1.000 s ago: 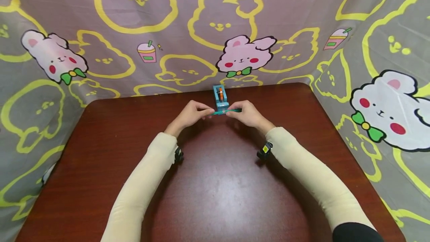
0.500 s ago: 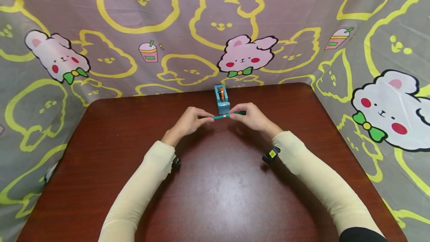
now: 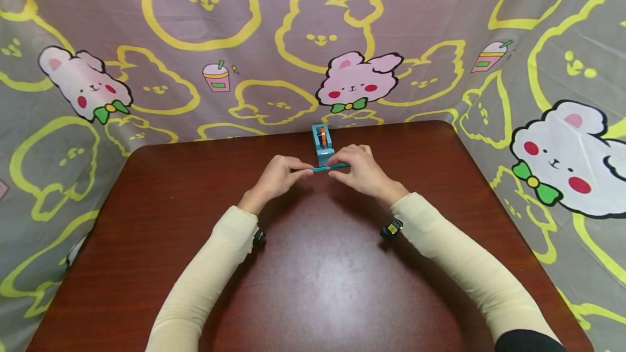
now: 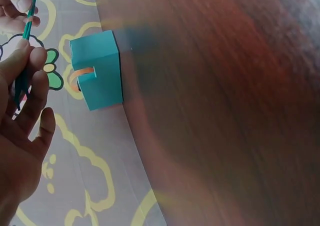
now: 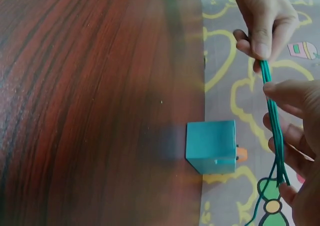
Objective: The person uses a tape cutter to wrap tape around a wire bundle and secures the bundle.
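A thin bundle of green wires (image 3: 320,169) stretches between both hands above the far part of the table. My left hand (image 3: 279,174) pinches one end between thumb and fingers. My right hand (image 3: 361,171) holds the other part, its thumb and fingers about the strands in the right wrist view. Loose wire ends (image 5: 259,206) hang below that hand. A narrow, pale band (image 4: 30,19) circles the bundle near the right fingers. Just behind the hands stands a blue tape dispenser (image 3: 323,155) with an orange wheel (image 3: 323,137).
The dark red-brown wooden table (image 3: 313,265) ends at a patterned curtain (image 3: 274,64) along the back and sides. A black wrist camera (image 3: 391,229) sits on the right forearm, another wrist camera (image 3: 258,237) on the left.
The hands and wire bundle have drawn back slightly from the dispenser's front since one second ago. Over the last half second, the right hand has shifted left and spread its fingers about the bundle.
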Demonstrator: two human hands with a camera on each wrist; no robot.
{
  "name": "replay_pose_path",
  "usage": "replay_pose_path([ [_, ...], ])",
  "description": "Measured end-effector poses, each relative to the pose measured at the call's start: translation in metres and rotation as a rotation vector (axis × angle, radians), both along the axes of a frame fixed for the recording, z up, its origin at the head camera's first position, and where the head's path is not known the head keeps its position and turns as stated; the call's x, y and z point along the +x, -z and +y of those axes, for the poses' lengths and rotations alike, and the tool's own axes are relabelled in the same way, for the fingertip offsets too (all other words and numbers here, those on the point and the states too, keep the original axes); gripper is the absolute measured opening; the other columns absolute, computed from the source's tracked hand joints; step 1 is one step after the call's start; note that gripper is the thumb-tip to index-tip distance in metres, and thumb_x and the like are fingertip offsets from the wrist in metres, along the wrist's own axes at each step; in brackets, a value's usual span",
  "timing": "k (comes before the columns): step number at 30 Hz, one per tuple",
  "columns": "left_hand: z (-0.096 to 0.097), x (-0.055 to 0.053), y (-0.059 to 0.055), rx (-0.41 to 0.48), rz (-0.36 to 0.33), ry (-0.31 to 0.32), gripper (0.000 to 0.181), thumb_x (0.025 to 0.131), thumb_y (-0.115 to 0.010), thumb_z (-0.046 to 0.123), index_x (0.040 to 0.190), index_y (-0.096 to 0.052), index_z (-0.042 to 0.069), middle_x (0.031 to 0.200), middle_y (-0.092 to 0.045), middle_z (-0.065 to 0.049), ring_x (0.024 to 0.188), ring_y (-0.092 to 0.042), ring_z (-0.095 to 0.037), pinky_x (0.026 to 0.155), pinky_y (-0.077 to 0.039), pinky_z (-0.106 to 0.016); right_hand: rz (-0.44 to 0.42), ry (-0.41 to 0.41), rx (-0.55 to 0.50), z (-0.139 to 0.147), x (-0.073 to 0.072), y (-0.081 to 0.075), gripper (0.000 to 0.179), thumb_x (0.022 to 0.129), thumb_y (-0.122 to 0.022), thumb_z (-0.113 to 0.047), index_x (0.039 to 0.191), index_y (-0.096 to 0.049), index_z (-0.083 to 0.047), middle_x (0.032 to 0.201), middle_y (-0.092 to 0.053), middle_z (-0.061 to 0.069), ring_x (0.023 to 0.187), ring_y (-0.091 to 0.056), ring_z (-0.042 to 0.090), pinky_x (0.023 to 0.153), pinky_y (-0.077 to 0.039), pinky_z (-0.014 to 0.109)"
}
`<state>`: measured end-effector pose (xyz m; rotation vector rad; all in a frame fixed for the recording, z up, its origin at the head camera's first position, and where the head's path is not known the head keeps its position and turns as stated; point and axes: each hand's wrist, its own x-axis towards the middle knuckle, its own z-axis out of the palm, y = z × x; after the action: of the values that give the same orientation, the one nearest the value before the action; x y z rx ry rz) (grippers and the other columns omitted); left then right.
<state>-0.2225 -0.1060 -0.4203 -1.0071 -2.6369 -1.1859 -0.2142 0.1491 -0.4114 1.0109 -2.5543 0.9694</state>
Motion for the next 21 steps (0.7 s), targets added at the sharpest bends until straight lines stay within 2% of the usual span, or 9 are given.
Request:
replay_pose_path([
  [5, 0.001, 0.001, -0.001, -0.001, 0.042, -0.001, 0.013, 0.092, -0.075, 0.013, 0.1, -0.081, 0.005, 0.082, -0.075, -0.005, 0.072, -0.066, -0.011, 0.064, -0.051, -0.029, -0.004, 0.013, 0.062, -0.005, 0.001, -0.002, 0.019, 0.088, -0.081, -0.02, 0.104, -0.076, -0.013, 0.099, -0.071, 0.001, 0.102, -0.056, 0.02, 0.097, -0.028, 0.053],
  [11, 0.001, 0.001, -0.002, -0.011, 0.066, -0.006, 0.012, 0.092, -0.075, 0.013, 0.099, -0.082, 0.007, 0.08, -0.074, -0.001, 0.072, -0.066, -0.01, 0.065, -0.051, -0.029, -0.073, 0.028, 0.144, -0.006, -0.002, -0.004, 0.018, 0.09, -0.079, -0.022, 0.106, -0.078, -0.013, 0.096, -0.073, -0.004, 0.101, -0.057, 0.02, 0.098, -0.027, 0.052],
  [17, 0.0, 0.002, -0.006, -0.033, 0.035, -0.001, 0.012, 0.092, -0.075, 0.012, 0.101, -0.081, 0.007, 0.084, -0.075, -0.004, 0.072, -0.065, -0.01, 0.064, -0.051, -0.029, -0.204, -0.02, 0.182, -0.007, -0.006, -0.009, 0.014, 0.092, -0.077, -0.018, 0.103, -0.078, -0.01, 0.088, -0.074, -0.004, 0.089, -0.064, 0.019, 0.093, -0.029, 0.049],
  [21, -0.001, 0.003, -0.008, -0.041, -0.007, 0.007, 0.013, 0.091, -0.076, 0.014, 0.101, -0.082, 0.008, 0.084, -0.075, -0.004, 0.07, -0.061, -0.01, 0.061, -0.049, -0.028, -0.347, -0.102, 0.182, -0.005, -0.008, -0.014, 0.013, 0.095, -0.072, -0.02, 0.096, -0.078, -0.008, 0.073, -0.071, 0.004, 0.071, -0.061, 0.017, 0.077, -0.039, 0.04],
])
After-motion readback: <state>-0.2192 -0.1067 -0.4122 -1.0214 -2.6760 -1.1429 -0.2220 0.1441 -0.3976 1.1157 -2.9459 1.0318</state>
